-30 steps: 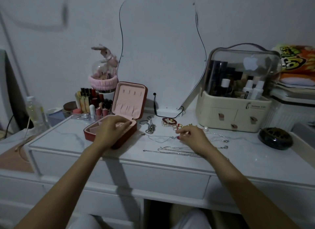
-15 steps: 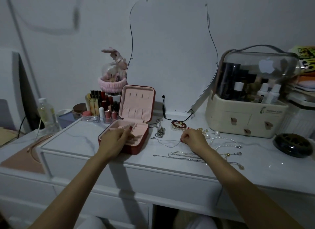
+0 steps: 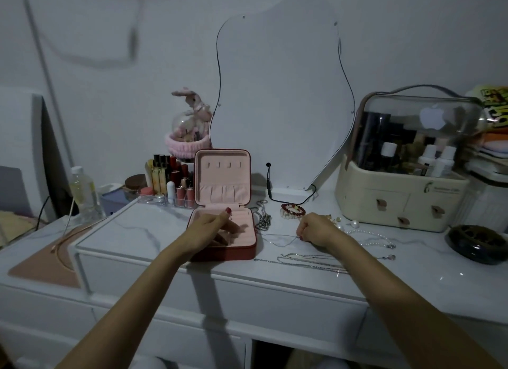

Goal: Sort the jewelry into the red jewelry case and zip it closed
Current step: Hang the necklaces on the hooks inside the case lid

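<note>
The red jewelry case point(image 3: 248, 254) lies open on the white dresser top point(image 3: 143, 231), its pink lid point(image 3: 222, 176) standing upright. My left hand point(image 3: 210, 229) reaches over the case's near wall, thumb raised and fingers lying in the pink tray. To the right, my right hand point(image 3: 316, 228) is curled and pinches a thin silver necklace point(image 3: 277, 238) that lies on the top. Around it lie a chunky silver chain point(image 3: 263, 217), a red bead bracelet point(image 3: 292, 210), a pearl necklace point(image 3: 371, 236), loose pearl earrings point(image 3: 354, 224) and several thin chains point(image 3: 308, 261).
A cream cosmetics box point(image 3: 404, 203) with a clear dome stands at the back right, a dark round dish point(image 3: 478, 243) beside it. Lipsticks and bottles point(image 3: 167, 181) crowd the back left. A wavy mirror point(image 3: 277, 102) leans on the wall, its black cable point(image 3: 270, 187) trailing down.
My left hand has slid further into the case's tray. My right hand has drawn left from the earrings and curled onto the thin necklace. The view has tilted upward.
</note>
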